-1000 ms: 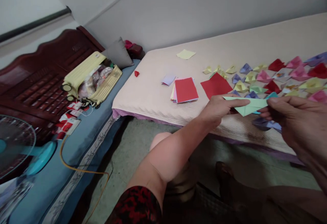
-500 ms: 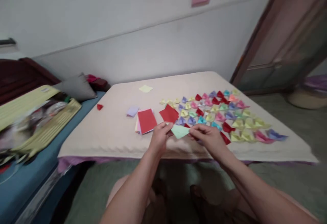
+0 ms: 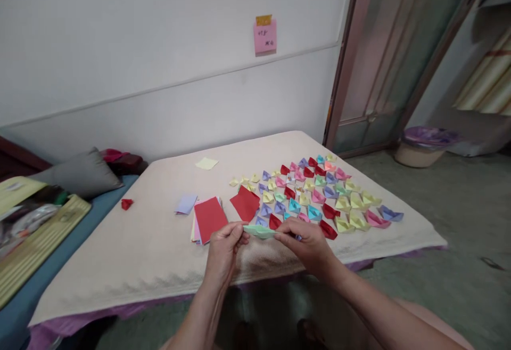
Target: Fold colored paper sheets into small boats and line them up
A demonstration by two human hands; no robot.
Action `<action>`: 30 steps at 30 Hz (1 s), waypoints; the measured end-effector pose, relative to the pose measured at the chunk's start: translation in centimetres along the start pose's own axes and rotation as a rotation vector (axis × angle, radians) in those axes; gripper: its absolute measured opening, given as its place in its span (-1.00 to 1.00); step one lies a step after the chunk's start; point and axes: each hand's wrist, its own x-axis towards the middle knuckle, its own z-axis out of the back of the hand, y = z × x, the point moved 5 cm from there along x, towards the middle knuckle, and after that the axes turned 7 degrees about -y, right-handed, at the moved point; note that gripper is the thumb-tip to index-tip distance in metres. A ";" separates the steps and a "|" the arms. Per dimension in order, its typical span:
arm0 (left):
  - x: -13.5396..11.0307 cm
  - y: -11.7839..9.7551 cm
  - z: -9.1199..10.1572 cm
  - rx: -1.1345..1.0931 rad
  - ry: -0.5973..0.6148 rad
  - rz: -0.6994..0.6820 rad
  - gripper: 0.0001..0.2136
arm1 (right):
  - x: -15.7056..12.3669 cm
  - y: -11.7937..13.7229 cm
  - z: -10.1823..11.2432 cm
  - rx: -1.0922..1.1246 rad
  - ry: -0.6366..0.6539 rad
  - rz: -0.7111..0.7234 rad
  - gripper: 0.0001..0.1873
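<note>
Hiding its ends, the left hand (image 3: 224,244) and right hand (image 3: 306,242) pinch the green paper (image 3: 260,231) above the cloth (image 3: 139,259); the paper's folds are unclear. Paper boats (image 3: 329,230) are partly covered, the suitcase (image 3: 51,241) cut off.

Grey pillow (image 3: 85,174) near yellow suitcase (image 3: 48,241), pink note (image 3: 265,38) on wall (image 3: 159,35), purple-lined bin (image 3: 419,155) by door (image 3: 385,62)

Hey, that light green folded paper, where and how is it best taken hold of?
I'd pinch the green paper at its two narrow ends, with the left hand coming from the left and the right hand from the right. It's long and slim, stretched sideways between them, so end grips probably avoid crushing its folded middle.
</note>
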 end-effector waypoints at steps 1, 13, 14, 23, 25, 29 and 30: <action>0.0 -0.1 0.0 0.015 0.017 -0.018 -0.75 | -0.1 0.1 -0.1 -0.004 0.009 0.020 -0.82; -0.4 -0.1 -0.6 0.268 0.033 -0.095 -0.69 | -1.5 1.1 -1.5 -0.333 0.009 0.401 -0.83; -0.5 0.0 -0.9 0.276 0.035 -0.091 -0.68 | -1.7 1.2 -1.6 -0.364 0.007 0.417 -0.83; -0.9 0.1 -2.2 0.557 0.044 -0.281 -0.67 | -2.2 1.3 -2.7 -0.436 0.124 0.456 -0.85; -1.0 -0.1 -2.3 0.596 0.064 -0.299 -0.66 | -2.3 1.4 -3.1 -0.416 0.222 0.456 -0.87; -1.2 -0.4 -2.5 0.638 0.102 -0.310 -0.64 | -2.4 0.7 -3.5 -0.419 0.356 0.374 -0.97; -1.3 -0.4 -2.6 0.645 0.111 -0.311 -0.63 | -2.3 0.4 -3.5 -0.417 0.359 0.347 -0.95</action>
